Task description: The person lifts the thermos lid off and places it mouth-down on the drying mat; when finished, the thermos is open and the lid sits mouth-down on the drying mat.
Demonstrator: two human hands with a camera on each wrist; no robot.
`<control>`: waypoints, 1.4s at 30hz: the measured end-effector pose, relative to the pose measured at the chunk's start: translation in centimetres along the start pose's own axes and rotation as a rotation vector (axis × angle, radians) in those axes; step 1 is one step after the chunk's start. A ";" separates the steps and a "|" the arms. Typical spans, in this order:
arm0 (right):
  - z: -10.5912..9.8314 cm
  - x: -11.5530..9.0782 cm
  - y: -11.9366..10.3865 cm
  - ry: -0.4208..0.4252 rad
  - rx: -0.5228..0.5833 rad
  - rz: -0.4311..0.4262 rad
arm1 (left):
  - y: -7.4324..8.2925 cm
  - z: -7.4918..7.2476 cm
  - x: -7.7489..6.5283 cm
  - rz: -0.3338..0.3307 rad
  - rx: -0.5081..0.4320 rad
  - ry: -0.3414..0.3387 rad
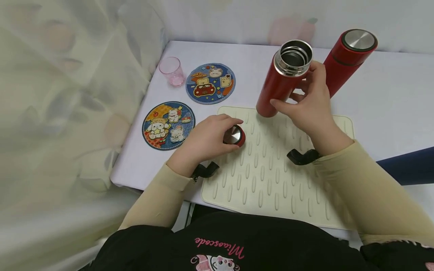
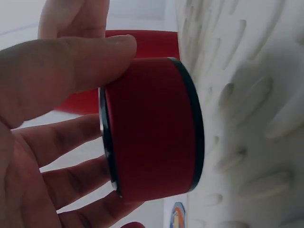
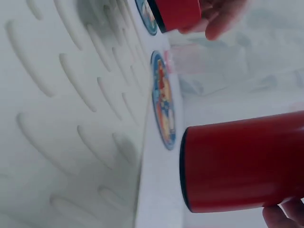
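Note:
My left hand [image 1: 207, 137] pinches a red thermos lid [image 1: 234, 136] with a steel top, over the left part of the cream drying mat [image 1: 251, 184]. In the left wrist view the lid [image 2: 154, 133] sits on its dark-rimmed base side toward the mat, thumb on one side and fingers around the other. My right hand [image 1: 312, 103] grips an open red thermos [image 1: 276, 88] by its upper body. Its steel mouth faces up, showing the inside. The right wrist view shows the thermos base [image 3: 237, 166] raised off the mat.
A second red thermos [image 1: 349, 60], capped, stands behind my right hand. Two round cartoon coasters [image 1: 210, 88] [image 1: 168, 128] lie at the left, near a pink clear cup [image 1: 173, 73]. A dark blue object [image 1: 410, 165] reaches in from the right edge. Printed curtain hangs along the left.

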State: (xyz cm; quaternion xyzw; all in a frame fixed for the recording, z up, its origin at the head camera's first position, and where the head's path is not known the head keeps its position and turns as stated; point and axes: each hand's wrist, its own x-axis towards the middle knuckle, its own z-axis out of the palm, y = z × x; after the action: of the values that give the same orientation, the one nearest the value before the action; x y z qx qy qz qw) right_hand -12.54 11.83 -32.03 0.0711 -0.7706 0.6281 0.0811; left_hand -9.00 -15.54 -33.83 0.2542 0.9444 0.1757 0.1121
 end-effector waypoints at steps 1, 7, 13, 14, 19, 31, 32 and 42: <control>0.2 0.5 0.2 0.005 -0.032 0.030 | 0.0 0.2 0.1 -0.003 0.005 -0.011; 1.5 2.8 1.6 0.025 -0.110 0.124 | 0.3 0.7 0.6 -0.011 0.012 -0.059; 2.7 4.1 2.8 0.030 -0.116 0.146 | 0.5 1.1 1.1 -0.011 0.035 -0.071; 2.8 4.3 3.0 0.028 -0.117 0.159 | 0.5 1.1 1.2 -0.012 0.037 -0.072; 3.3 4.7 3.6 0.020 -0.140 0.217 | 0.5 1.4 1.5 -0.025 0.045 -0.090; 3.5 4.8 3.5 0.003 -0.162 0.268 | 0.4 1.7 1.9 -0.041 0.050 -0.104; 3.4 4.8 3.5 0.003 -0.164 0.273 | 0.4 1.7 1.9 -0.040 0.051 -0.105; 3.6 5.0 3.6 0.001 -0.172 0.275 | 0.5 1.9 2.2 -0.060 0.049 -0.123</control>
State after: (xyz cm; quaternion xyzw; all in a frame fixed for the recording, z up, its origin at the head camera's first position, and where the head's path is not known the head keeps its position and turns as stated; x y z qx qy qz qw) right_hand -18.30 9.02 -35.10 -0.0425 -0.8241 0.5649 0.0003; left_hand -10.04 -13.52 -35.62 0.2389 0.9470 0.1329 0.1688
